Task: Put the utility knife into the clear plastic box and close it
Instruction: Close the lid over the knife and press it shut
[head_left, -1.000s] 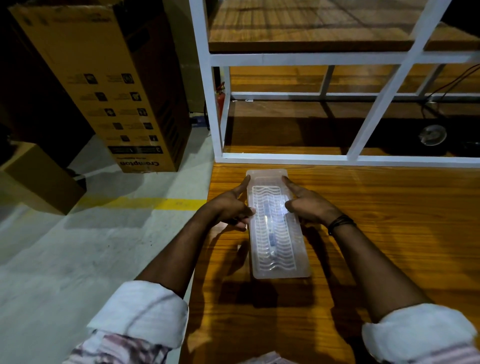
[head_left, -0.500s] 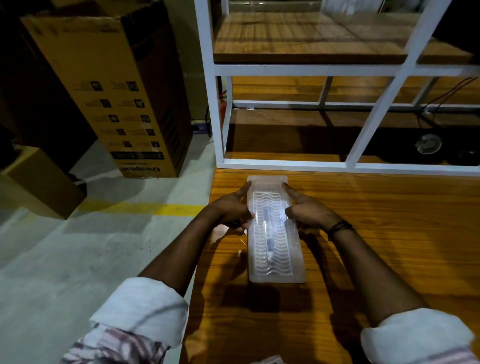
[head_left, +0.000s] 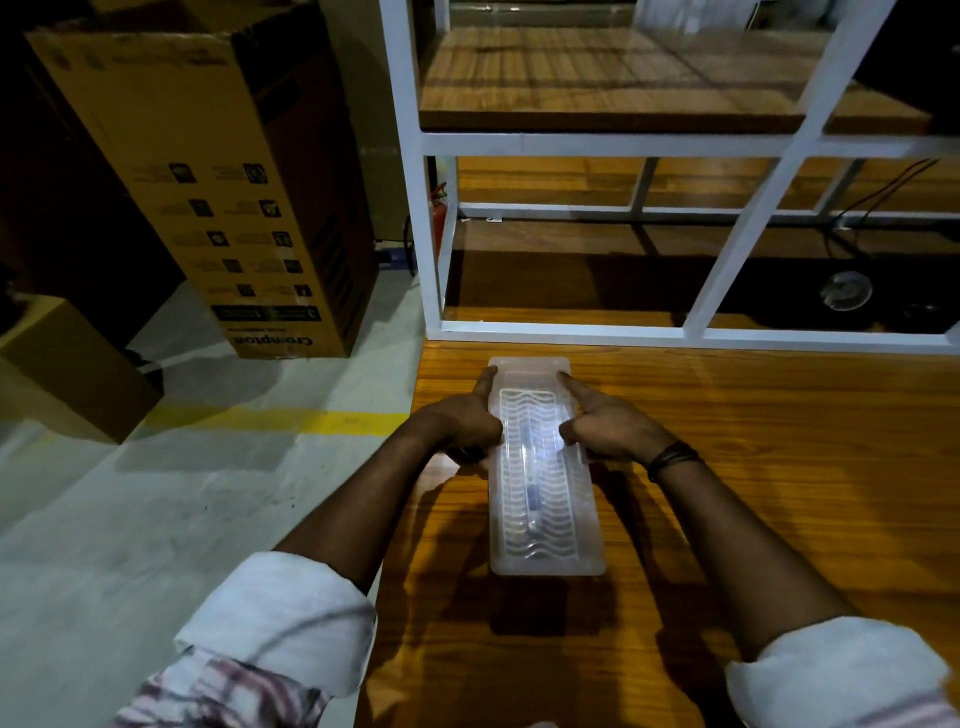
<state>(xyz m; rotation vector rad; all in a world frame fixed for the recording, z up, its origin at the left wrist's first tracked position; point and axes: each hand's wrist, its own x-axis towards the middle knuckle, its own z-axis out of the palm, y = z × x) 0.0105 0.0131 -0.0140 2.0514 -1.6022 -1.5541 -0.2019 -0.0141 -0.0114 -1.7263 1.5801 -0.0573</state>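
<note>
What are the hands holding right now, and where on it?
Both hands, left hand and right hand, grip the clear plastic box by its long sides, toward the far end.

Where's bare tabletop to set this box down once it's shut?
Widest free patch: wooden table right of the right hand, up to the white frame. More bare wood nearer the person than the clear plastic box, between the forearms. Tight on the left: the left hand sits near the table's edge.
</note>
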